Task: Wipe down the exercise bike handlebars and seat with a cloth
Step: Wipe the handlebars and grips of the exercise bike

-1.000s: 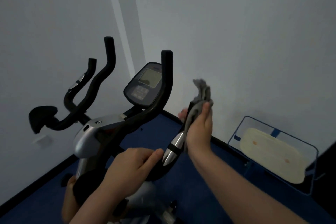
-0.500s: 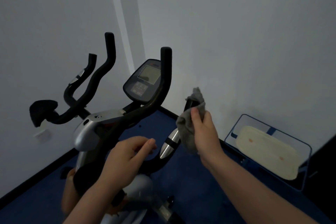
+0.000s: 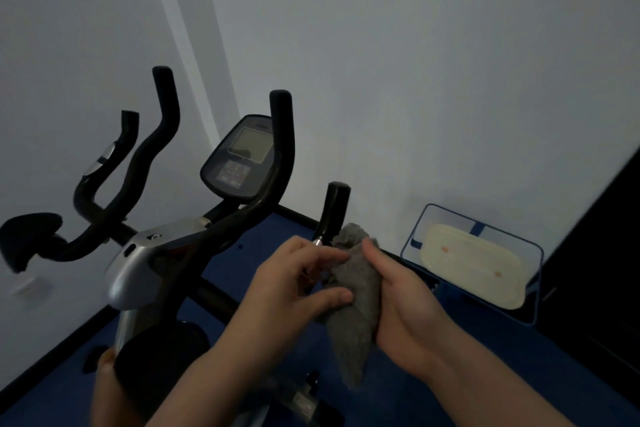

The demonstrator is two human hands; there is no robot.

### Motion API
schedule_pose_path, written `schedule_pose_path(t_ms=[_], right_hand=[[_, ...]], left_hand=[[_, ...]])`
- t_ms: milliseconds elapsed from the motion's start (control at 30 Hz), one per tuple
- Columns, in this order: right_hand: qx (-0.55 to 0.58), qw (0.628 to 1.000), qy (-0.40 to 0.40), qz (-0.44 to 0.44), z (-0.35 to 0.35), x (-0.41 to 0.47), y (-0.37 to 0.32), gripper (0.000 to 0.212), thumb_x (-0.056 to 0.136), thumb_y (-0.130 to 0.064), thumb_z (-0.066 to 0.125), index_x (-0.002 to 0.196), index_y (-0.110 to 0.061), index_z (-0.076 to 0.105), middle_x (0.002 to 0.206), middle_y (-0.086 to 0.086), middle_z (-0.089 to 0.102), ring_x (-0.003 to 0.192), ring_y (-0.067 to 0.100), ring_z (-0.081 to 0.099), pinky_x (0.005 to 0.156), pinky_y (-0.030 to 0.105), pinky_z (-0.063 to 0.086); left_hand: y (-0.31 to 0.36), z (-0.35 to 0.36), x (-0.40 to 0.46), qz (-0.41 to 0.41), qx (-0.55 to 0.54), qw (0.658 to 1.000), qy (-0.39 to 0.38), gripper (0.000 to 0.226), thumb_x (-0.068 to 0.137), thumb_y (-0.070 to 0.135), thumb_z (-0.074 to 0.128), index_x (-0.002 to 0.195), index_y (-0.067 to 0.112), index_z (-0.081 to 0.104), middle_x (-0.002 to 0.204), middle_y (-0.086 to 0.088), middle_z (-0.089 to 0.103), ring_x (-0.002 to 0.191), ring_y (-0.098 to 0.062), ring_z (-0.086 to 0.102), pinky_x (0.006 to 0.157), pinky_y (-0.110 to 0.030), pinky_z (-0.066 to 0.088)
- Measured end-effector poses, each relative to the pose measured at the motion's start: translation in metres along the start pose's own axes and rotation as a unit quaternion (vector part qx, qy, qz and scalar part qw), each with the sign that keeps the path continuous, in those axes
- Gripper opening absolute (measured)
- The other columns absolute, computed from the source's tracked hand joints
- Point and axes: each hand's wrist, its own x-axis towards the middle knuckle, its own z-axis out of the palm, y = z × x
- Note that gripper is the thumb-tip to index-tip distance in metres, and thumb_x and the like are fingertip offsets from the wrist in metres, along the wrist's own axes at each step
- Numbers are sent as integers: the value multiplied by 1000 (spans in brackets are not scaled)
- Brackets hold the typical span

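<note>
A black exercise bike stands in a room corner, its curved handlebars (image 3: 277, 149) rising around a console (image 3: 244, 158). A short right grip (image 3: 332, 211) with a silver section sticks up near my hands. The grey cloth (image 3: 356, 302) hangs between both hands, just below that grip. My right hand (image 3: 398, 295) grips the cloth along its right side. My left hand (image 3: 294, 281) pinches its left edge between thumb and fingers. The silver section of the grip is mostly hidden behind my hands and the cloth. The seat is not in view.
A silver housing (image 3: 145, 263) and a black pad (image 3: 27, 236) sit at left. A blue-framed bin (image 3: 474, 263) holding a pale cushion stands on the blue floor by the right wall. A dark panel (image 3: 602, 270) fills the right edge. White walls close behind.
My right hand has brought the cloth down off the short right grip, leaving its black tip bare. My left hand has let go of the bar and taken the cloth's edge.
</note>
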Motion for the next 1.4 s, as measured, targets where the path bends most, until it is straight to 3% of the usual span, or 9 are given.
schedule_pose_path(t_ms=[200, 333, 567, 700, 833, 1000, 1167, 1267, 1400], right_hand=[[-30, 998, -48, 4, -8, -8, -7, 45, 95, -43, 44, 119, -14, 69, 129, 15, 62, 123, 30, 57, 105, 46, 44], [-72, 995, 10, -66, -32, -12, -14, 44, 91, -25, 53, 131, -6, 58, 132, 16, 60, 126, 35, 52, 112, 54, 34], [-156, 969, 36, -189, -53, -21, -49, 22, 78, -26, 63, 94, -19, 77, 102, 7, 72, 93, 19, 66, 77, 29, 55], [-393, 899, -61, -183, -47, -26, -63, 12, 89, -24, 60, 91, -28, 70, 89, -5, 67, 85, 9, 62, 73, 19, 47], [-475, 855, -151, -143, -41, -25, -82, 13, 96, -15, 56, 107, -17, 62, 94, -1, 67, 91, 8, 61, 81, 20, 47], [-521, 829, -135, -150, -50, -26, -104, 12, 93, -22, 61, 100, -30, 65, 88, -7, 65, 85, 7, 60, 77, 21, 47], [-648, 683, -43, -334, -55, -28, -110, 14, 89, -22, 67, 94, -36, 70, 87, -19, 66, 87, 5, 64, 77, 12, 45], [-610, 697, -33, -376, -48, -28, -108, 17, 91, -19, 62, 95, -34, 69, 91, -18, 68, 89, 8, 65, 77, 15, 48], [-610, 716, -54, -335, -44, -30, -111, 18, 94, -20, 57, 98, -34, 67, 90, -14, 68, 81, 10, 65, 68, 15, 49]], left_hand=[[-2, -8, 10, 26, -54, 998, -3, 7, 76, 20, 76, 80, 17, 72, 92, 9, 68, 89, -11, 66, 77, -24, 54], [0, 0, 14, -18, -156, 986, 58, 30, 76, 43, 62, 79, 13, 63, 76, 0, 69, 74, -15, 66, 69, -30, 53], [-4, 14, -2, -9, -195, 978, -76, 35, 85, 49, 63, 81, 15, 67, 79, -9, 66, 79, -21, 63, 74, -44, 49], [-1, 22, 9, -15, -141, 989, -43, 17, 90, 40, 60, 104, 31, 65, 105, 6, 69, 102, -11, 65, 87, -36, 54], [6, 35, 29, 28, -92, 987, -127, 31, 94, 19, 61, 124, 26, 60, 126, 16, 58, 122, -1, 51, 101, -21, 43], [5, 34, 37, 19, -81, 992, -91, 17, 80, 34, 70, 84, 17, 71, 107, 13, 66, 105, 0, 60, 91, -21, 46], [8, 32, 38, -1, -108, 991, -82, 33, 79, 47, 61, 78, 14, 65, 67, -1, 59, 63, -6, 53, 59, -22, 43], [10, 35, 38, 5, -45, 993, -106, 31, 84, 54, 51, 93, 26, 63, 73, 8, 61, 65, 3, 55, 60, -14, 42], [7, 39, 40, 30, 55, 981, -183, 57, 88, 67, 43, 141, 47, 37, 129, 27, 48, 119, 6, 49, 98, -27, 47]])
